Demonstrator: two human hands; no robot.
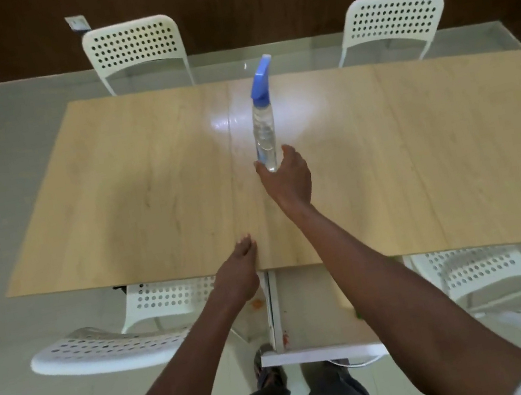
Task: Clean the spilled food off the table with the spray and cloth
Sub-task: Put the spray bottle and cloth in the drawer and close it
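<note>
Right hand (287, 180) grips spray bottle (264, 134) base only; tall bottle could tip. Left hand (236, 278) flat, empty at bench (112, 195) edge.

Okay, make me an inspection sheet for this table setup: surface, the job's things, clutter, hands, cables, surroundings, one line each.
Surface: wooden table, bare, with a bright glare patch near the middle; no spilled food visible on top.
Job's things: spray bottle, clear with a blue nozzle, standing upright at the centre; no cloth seen.
Clutter: small orange and red specks on the floor and the white panel below the near edge.
Hands: right hand wrapped around the bottle's base; left hand resting flat at the table's near edge, holding nothing.
Cables: one white cable on the floor by the panel.
Surroundings: white perforated chairs on both sides, dark wall behind, pale tiled floor.
</note>
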